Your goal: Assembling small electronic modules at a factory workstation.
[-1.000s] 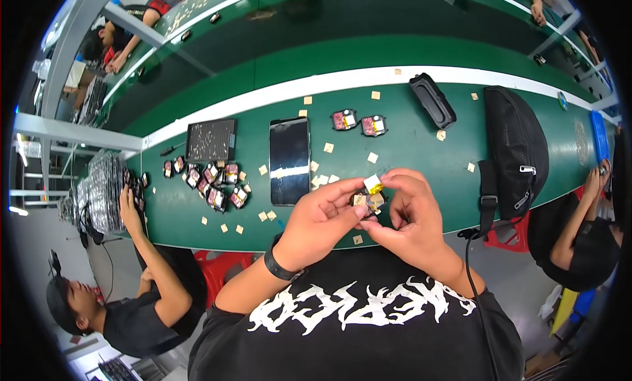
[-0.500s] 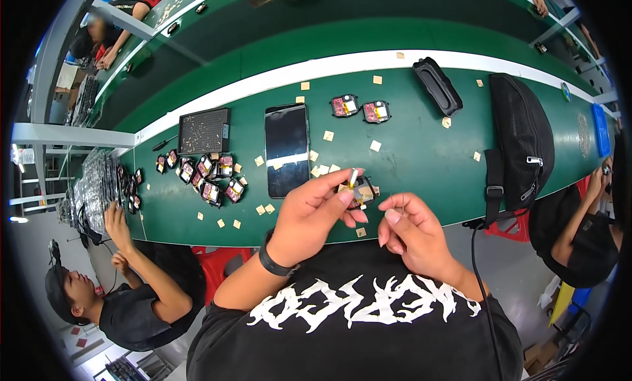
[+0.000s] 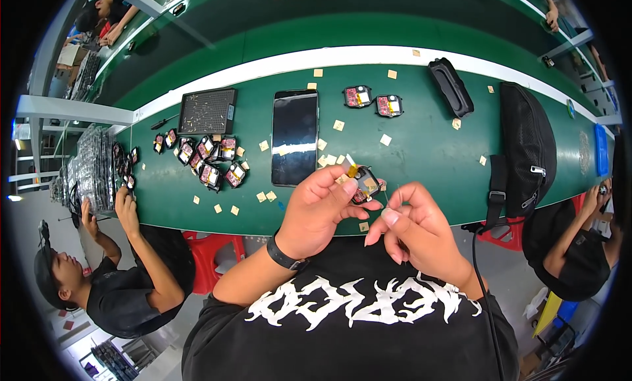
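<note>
**Small black module held above the surface**

A small black module (image 3: 364,183) with a pink-red inner part sits tilted between the left hand's (image 3: 320,213) fingertips, just right of the dark phone (image 3: 295,136). A yellow tab (image 3: 352,167) sticks up from its upper left edge.

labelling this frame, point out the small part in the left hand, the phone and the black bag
small part (image 3: 364,183), head view, its dark body
phone (image 3: 295,136), head view, middle of screen
black bag (image 3: 528,140), head view, mesh front

A long green desk (image 3: 421,150) with a white stripe (image 3: 342,55) along its far edge spans the room. Red stools (image 3: 214,249) stand on the grey floor (image 3: 178,328) beneath it.
</note>
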`<state>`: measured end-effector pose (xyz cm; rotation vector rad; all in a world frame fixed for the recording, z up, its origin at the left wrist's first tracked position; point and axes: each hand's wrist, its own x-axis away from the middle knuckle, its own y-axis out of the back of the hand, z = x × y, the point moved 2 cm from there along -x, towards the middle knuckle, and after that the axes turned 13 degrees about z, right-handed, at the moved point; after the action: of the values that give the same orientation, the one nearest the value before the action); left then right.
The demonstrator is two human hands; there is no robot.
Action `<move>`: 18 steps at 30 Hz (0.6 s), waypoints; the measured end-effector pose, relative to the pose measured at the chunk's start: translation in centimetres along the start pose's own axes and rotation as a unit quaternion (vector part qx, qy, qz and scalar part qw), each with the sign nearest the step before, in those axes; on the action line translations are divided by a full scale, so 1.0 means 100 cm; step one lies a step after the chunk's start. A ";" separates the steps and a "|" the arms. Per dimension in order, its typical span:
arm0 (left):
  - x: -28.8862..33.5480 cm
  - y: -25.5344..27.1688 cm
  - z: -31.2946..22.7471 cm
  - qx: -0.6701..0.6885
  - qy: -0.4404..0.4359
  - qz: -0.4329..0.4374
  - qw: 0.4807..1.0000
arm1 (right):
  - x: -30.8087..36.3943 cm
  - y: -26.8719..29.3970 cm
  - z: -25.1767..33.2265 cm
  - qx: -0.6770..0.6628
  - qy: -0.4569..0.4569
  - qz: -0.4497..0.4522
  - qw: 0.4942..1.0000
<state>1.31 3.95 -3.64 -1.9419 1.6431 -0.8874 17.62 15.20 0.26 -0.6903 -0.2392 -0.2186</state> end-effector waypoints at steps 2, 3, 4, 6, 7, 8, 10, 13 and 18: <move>-0.001 -0.003 0.001 -0.009 -0.001 -0.015 1.000 | -0.003 0.005 -0.007 0.007 0.006 -0.006 1.000; 0.000 -0.004 0.002 -0.018 -0.003 -0.033 0.999 | -0.003 0.005 -0.008 0.007 0.005 -0.006 1.000; 0.000 -0.006 0.003 -0.017 -0.003 -0.034 0.999 | -0.003 0.006 -0.010 0.003 -0.003 -0.020 1.000; 0.001 -0.008 0.004 -0.004 -0.025 -0.061 0.998 | -0.004 0.005 -0.013 0.000 -0.013 -0.036 0.999; 0.002 -0.007 0.007 -0.002 -0.024 -0.060 0.998 | -0.005 0.003 -0.014 -0.016 -0.022 -0.045 0.999; 0.004 -0.007 0.009 -0.067 -0.050 -0.045 0.995 | -0.005 0.002 -0.015 -0.031 -0.031 -0.054 0.998; 0.006 -0.008 0.010 -0.130 -0.076 -0.027 0.988 | -0.008 0.001 -0.014 -0.042 -0.032 -0.068 0.996; 0.009 -0.009 0.011 -0.181 -0.045 -0.035 0.982 | -0.011 0.000 -0.014 -0.053 -0.038 -0.083 0.994; 0.012 -0.004 0.009 -0.189 -0.059 -0.029 0.980 | -0.013 0.001 -0.024 -0.051 -0.018 -0.088 0.995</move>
<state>2.39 2.76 -3.77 -2.2527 1.7934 -0.4912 16.77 13.89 -1.95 -0.7763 -0.3261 -0.3882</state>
